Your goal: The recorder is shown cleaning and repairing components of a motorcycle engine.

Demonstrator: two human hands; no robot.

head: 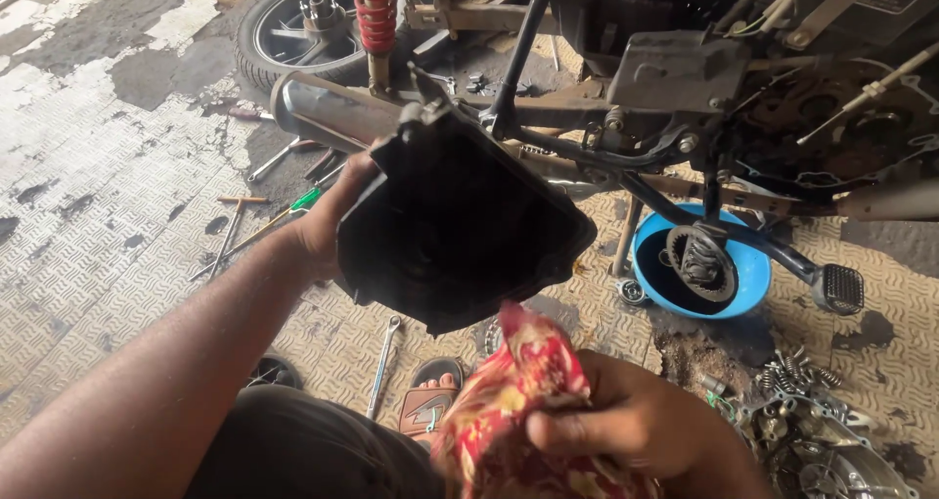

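- Black and greasy, the engine side cover (460, 230) is held up in the air in front of the stripped motorcycle frame (626, 142), its hollow inner side turned toward the camera and its lower edge just above the rag.
- Left hand (333, 215) grips the cover by its left rim, fingers wrapped behind the edge and mostly hidden; only the thumb side shows, so how far round the fingers reach cannot be told.
- Right hand (636, 426) is closed tight around a bunched red and yellow patterned rag (518, 401), the cloth's free corner poking up and touching or nearly touching the cover's bottom edge.
- Judging by its look, the cover is a rigid cast part with some weight, stiff enough to be carried by one rim; the oily film probably makes it slippery, so a hooked grip over the edge suits it better than a pinch on the flat.
- Soft and light, the rag will crumple to any shape and can be pushed into the recess.
- Nearby on the patterned floor: a blue bowl (699, 264) holding a toothed clutch part, a spanner (383, 362), screwdrivers (259, 225), a red shock spring (376, 10) and a wheel (308, 24).
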